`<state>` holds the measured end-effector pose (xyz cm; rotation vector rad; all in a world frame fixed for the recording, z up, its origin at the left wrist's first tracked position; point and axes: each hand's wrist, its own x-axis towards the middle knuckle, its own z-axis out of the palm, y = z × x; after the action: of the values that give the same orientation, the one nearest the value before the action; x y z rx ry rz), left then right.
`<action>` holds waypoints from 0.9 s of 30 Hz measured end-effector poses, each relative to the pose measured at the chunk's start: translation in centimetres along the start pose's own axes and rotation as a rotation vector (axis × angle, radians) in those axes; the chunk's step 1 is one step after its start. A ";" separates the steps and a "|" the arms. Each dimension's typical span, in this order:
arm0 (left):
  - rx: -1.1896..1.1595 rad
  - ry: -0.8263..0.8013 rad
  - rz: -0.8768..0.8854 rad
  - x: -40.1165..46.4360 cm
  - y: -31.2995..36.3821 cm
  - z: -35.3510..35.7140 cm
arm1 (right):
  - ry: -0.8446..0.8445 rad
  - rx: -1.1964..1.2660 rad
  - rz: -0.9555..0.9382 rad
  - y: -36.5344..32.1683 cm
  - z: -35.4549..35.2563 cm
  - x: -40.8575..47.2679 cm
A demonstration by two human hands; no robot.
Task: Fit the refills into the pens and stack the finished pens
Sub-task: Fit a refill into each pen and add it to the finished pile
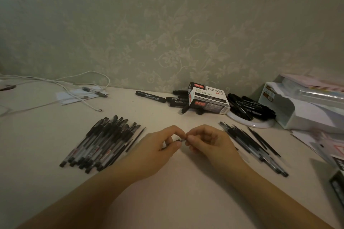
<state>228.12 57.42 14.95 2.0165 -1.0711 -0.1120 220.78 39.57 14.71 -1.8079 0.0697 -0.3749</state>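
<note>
Pinching a refill (176, 141) with both hands mid-table | left hand (158, 147) thumb and fingers curled round it | right hand (208, 142) fingertips nip its tip | pen stack (101, 140) left of grip | loose pens and refills (251, 142) right of grip

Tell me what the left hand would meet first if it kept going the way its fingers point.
The left hand points rightward, its fingertips almost at the right hand. It would probably meet those fingertips first, at the thin dark refill both pinch. Depth is hard to judge.
</note>
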 end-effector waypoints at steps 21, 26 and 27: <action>0.167 0.149 0.086 0.0 0.2 0.7 | 0.013 -0.188 -0.024 0.2 0.9 0.1; 0.169 0.140 0.081 0.0 0.1 0.6 | -0.051 -0.214 -0.040 0.7 0.4 0.2; 0.170 0.131 0.088 0.0 0.2 0.7 | -0.041 -0.224 -0.042 0.7 0.4 0.2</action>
<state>227.73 56.97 14.65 2.0919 -1.1150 0.1598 221.19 39.74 13.98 -2.0399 0.0463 -0.3720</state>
